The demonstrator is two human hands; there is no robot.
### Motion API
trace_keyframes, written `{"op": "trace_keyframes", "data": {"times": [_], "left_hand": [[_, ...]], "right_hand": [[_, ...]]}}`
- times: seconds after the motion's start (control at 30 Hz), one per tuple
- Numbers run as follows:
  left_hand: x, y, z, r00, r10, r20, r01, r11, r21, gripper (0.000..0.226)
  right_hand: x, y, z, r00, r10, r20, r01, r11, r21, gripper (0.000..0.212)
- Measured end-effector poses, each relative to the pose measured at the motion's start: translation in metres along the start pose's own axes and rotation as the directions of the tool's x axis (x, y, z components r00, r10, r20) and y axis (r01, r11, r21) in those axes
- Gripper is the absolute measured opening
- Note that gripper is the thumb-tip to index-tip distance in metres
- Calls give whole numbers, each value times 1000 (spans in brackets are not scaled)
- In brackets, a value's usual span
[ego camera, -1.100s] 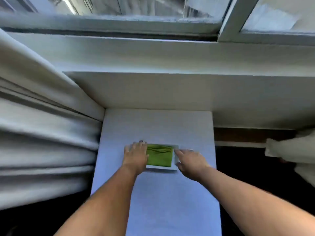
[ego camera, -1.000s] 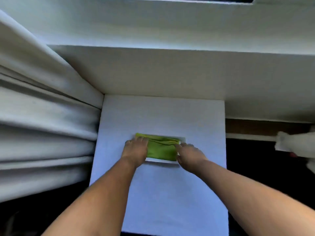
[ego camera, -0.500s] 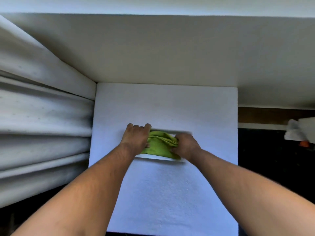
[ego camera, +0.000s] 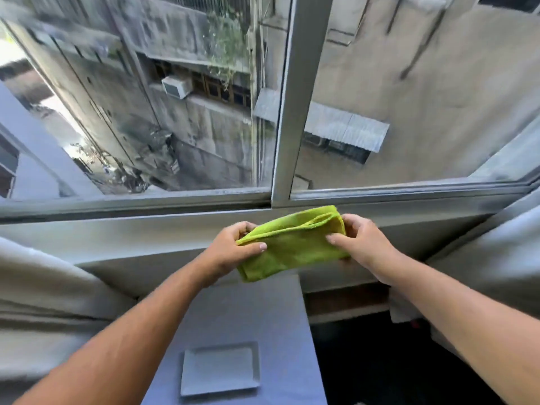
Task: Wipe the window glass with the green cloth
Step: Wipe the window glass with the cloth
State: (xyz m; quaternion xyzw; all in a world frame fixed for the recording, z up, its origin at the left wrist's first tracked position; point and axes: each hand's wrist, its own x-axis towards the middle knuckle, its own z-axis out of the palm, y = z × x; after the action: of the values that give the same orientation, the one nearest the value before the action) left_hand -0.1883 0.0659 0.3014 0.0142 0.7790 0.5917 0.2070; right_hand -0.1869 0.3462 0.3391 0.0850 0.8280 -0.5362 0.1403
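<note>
The folded green cloth (ego camera: 292, 244) hangs in the air in front of the window sill, held at both ends. My left hand (ego camera: 230, 249) pinches its left end and my right hand (ego camera: 359, 241) grips its right end. The window glass (ego camera: 152, 106) fills the upper half of the view, with a left pane and a right pane (ego camera: 409, 92) split by a grey upright frame bar (ego camera: 295, 97). The cloth is below the glass and does not touch it.
A white tray (ego camera: 219, 368) lies bare on the white table (ego camera: 263, 311) below my arms. Pale curtains hang at the left (ego camera: 49, 302) and right (ego camera: 496, 258). The grey sill (ego camera: 131, 232) runs under the window. Dark floor shows right of the table.
Both hands lifted the green cloth off the white tray and raised it to sill height. My view tilted up from the table to the window.
</note>
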Motion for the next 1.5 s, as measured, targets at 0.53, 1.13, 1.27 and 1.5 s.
{"op": "trace_keyframes", "data": {"times": [0.53, 1.13, 1.27, 1.5], "left_hand": [[64, 505, 194, 445, 792, -418, -736, 589, 333, 30], [68, 600, 80, -48, 958, 282, 204, -267, 942, 61], [80, 606, 47, 6, 999, 49, 349, -48, 936, 72], [84, 603, 41, -60, 995, 81, 323, -57, 945, 68]], "right_hand": [[-52, -272, -427, 223, -345, -912, 660, 742, -119, 25], [67, -303, -421, 121, -752, -648, 402, 634, -661, 88], [57, -332, -425, 61, -698, -713, 328, 689, -646, 92], [70, -333, -309, -134, -958, 253, 60, -263, -963, 76]]}}
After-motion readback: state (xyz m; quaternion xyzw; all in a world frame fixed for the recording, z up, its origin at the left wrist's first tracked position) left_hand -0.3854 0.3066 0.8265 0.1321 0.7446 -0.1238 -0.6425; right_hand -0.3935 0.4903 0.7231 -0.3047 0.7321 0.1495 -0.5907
